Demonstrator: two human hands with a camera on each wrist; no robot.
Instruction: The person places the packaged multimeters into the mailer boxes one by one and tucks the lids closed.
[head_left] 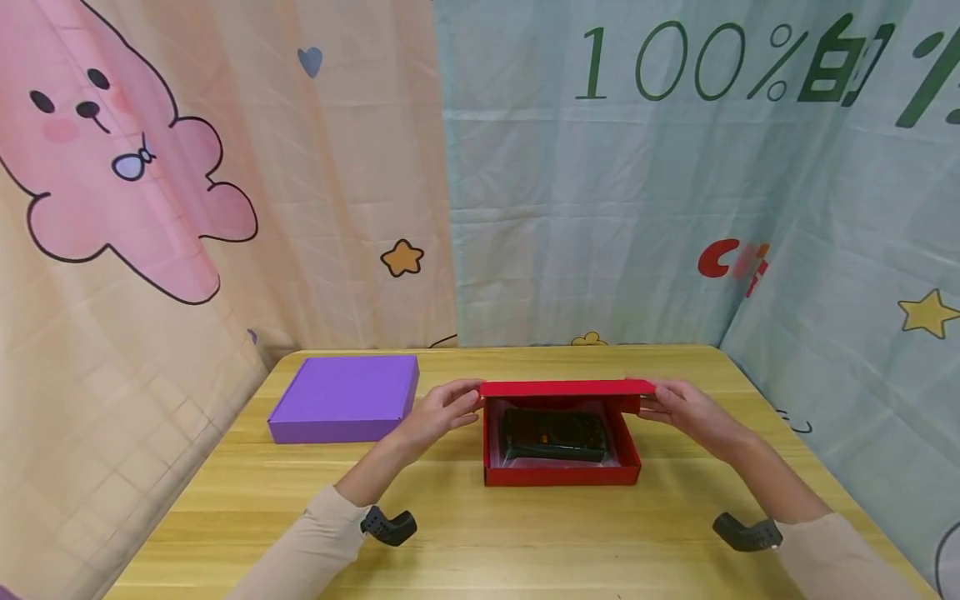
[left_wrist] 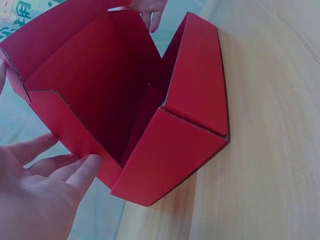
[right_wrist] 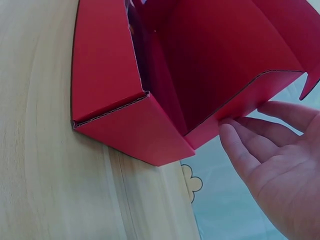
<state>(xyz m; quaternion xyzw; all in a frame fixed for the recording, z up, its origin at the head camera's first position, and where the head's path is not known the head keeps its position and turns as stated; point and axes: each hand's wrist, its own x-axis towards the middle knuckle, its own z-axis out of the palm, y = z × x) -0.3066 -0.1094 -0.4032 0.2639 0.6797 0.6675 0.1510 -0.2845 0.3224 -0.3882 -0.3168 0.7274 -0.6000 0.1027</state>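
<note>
A red cardboard box (head_left: 562,476) sits on the table, its hinged lid (head_left: 566,388) raised at a slant. Inside lies a black, boxy device (head_left: 555,434) on clear plastic wrap; the box walls hide it in both wrist views. At the lid's left end, my left hand (head_left: 447,406) touches the side flap with fairly straight fingers (left_wrist: 82,172). On the opposite end my right hand (head_left: 693,414) does the same, its fingers (right_wrist: 252,137) extended against the right side flap.
To the left of the red box, a closed purple box (head_left: 345,392) lies flat near the table's back left corner. Patterned curtains (head_left: 525,208) hang behind and beside the wooden table (head_left: 555,542). A black wrist mount (head_left: 388,527) sticks out from each sleeve.
</note>
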